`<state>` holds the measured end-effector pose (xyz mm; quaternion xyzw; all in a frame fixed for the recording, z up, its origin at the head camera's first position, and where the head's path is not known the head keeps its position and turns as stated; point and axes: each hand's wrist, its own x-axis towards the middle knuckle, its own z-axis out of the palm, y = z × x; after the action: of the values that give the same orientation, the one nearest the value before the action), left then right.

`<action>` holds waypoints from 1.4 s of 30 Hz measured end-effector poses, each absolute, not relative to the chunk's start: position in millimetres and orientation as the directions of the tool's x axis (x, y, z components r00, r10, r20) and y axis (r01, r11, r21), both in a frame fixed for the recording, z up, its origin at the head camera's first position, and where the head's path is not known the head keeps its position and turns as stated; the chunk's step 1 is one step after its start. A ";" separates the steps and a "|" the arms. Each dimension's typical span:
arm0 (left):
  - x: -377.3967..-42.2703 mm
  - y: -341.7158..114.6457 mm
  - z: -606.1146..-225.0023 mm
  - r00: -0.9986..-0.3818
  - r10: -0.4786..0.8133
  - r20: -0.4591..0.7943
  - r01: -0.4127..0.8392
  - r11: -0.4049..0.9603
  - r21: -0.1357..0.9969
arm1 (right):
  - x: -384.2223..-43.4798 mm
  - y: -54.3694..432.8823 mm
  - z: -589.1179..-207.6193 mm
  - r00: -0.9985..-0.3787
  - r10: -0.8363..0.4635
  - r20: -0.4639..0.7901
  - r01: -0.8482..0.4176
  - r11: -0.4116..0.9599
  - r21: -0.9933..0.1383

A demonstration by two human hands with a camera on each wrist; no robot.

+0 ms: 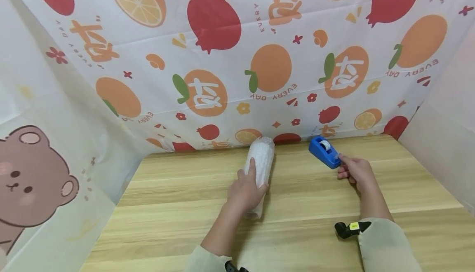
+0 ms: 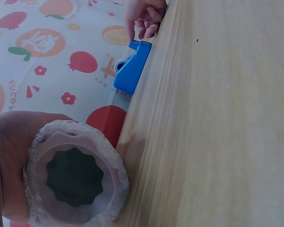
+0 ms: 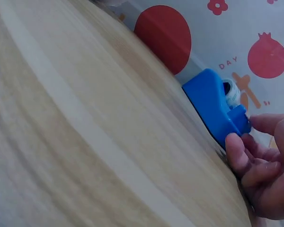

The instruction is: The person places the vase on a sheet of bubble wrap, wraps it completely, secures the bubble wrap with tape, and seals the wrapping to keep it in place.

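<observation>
My left hand (image 1: 248,187) lies over a roll-shaped object in bubble wrap (image 1: 265,154) on the table and grips its side. The left wrist view shows the wrapped object (image 2: 120,177) end-on: a pale scalloped rim around a dark green middle. To the right stands a blue tape dispenser (image 1: 322,151) with a roll of clear tape (image 3: 232,93) in it. At its cutter end my right hand (image 1: 356,172) pinches the tape's end with the fingertips; the strip itself is hard to make out. The other right fingers are curled.
The wood-grain table (image 1: 178,222) runs back to a fruit-printed cloth (image 1: 237,70) hanging behind it. Pale cloth with a printed bear (image 1: 33,177) hangs on the left. The dispenser stands close to the table's back edge.
</observation>
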<state>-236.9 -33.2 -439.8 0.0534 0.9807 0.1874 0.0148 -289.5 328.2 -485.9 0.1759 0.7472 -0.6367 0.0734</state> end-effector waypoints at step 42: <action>-236.7 -37.4 -438.7 -0.993 0.119 -0.003 0.107 0.907 0.408 | -284.5 328.5 -481.4 -0.958 -0.023 -0.285 0.246 -0.578 -0.778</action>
<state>-236.7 -37.4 -438.7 0.0579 0.9763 0.2081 0.0139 -284.5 328.5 -481.4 0.1228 0.4531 -0.8797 0.0763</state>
